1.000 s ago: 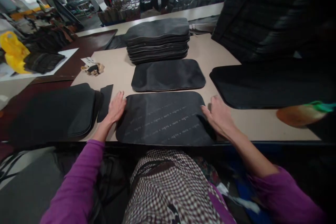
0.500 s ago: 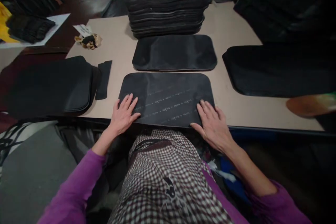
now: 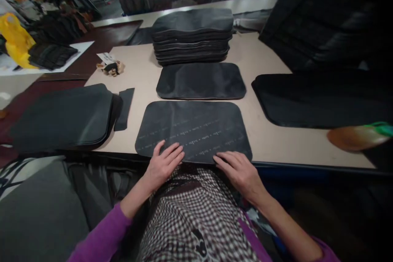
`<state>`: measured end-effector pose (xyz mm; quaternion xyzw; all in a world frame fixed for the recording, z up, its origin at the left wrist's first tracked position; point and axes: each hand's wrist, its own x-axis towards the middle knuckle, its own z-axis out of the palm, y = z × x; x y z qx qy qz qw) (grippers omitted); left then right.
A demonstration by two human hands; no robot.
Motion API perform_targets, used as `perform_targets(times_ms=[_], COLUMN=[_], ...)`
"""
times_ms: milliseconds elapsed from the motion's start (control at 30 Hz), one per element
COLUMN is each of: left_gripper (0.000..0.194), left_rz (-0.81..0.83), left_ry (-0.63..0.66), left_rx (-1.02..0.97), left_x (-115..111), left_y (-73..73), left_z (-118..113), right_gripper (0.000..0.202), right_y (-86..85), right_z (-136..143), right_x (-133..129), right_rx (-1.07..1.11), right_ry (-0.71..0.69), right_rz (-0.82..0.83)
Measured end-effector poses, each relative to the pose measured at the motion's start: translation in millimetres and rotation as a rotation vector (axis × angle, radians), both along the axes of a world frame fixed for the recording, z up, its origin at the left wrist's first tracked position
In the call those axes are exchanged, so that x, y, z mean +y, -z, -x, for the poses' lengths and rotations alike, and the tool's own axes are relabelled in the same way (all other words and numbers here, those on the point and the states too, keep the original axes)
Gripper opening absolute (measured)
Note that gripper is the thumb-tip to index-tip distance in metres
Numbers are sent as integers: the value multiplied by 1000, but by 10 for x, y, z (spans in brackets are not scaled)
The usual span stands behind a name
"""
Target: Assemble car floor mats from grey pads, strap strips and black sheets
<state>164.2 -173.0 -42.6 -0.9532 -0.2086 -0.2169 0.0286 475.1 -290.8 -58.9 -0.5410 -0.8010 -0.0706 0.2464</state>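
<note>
A dark panel with rounded corners and faint diagonal lettering [image 3: 193, 123] lies flat at the table's front edge. My left hand [image 3: 164, 163] rests on its lower edge, left of the middle, fingers spread and holding nothing. On the same edge, further right, lies my right hand [image 3: 238, 168], its fingers extended over the panel and its thumb side near the edge. Just behind is a plain dark panel [image 3: 201, 81]. A tall stack of dark panels [image 3: 192, 41] stands behind that one.
Dark panels are piled at the left [image 3: 67, 114] beside a narrow dark strip [image 3: 124, 108]. More lie at the right [image 3: 319, 100], near a brown object with a green end [image 3: 353, 137]. Crumpled tan scraps [image 3: 112, 67] sit at the back left.
Both hands have moved inward along the panel's lower edge and closer to each other. The view has tilted up, showing more of the background.
</note>
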Motion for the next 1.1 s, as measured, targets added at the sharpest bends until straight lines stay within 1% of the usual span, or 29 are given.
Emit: perform_targets(times_ms=[167,300,467,633,700,767,867,933,967,1033,1100], left_gripper=[38,38,33,35,35,36,39,39,38,37,38], left_rz=[-12,5,5,11,46,118,242,300,323,358,377], left_ry=[16,21,24,20,3,-15,-52,-110,-156,-272,-374], left_rx=[-51,-92,-119,-129,-118,-96,-84,-110,-132,-187,-220], left_x=[-10,-38,-51,-53,-72,-100,-91,7,93,327,603], left_y=[-11,-17,-20,41,71,74,-5,-109,-171,-294,-394], left_z=[26,9,-5,-12,1,41,165,274,324,392,382], right_gripper=[33,37,37,43,43,41,39,39,39,42,47], right_y=[-6,16,47,88,90,81,37,-24,-67,-168,-265], right_z=[-16,-19,-30,-31,-40,-84,-248,-406,-485,-611,-671], right_x=[-2,-24,-33,-40,-56,-84,-103,-44,21,232,534], right_rx=[45,85,106,110,140,175,153,103,83,48,15], right_ry=[-21,-38,-53,-42,-43,-45,11,104,152,222,250], right_rz=[-21,-10,-25,-14,-16,1,21,17,15,20,32])
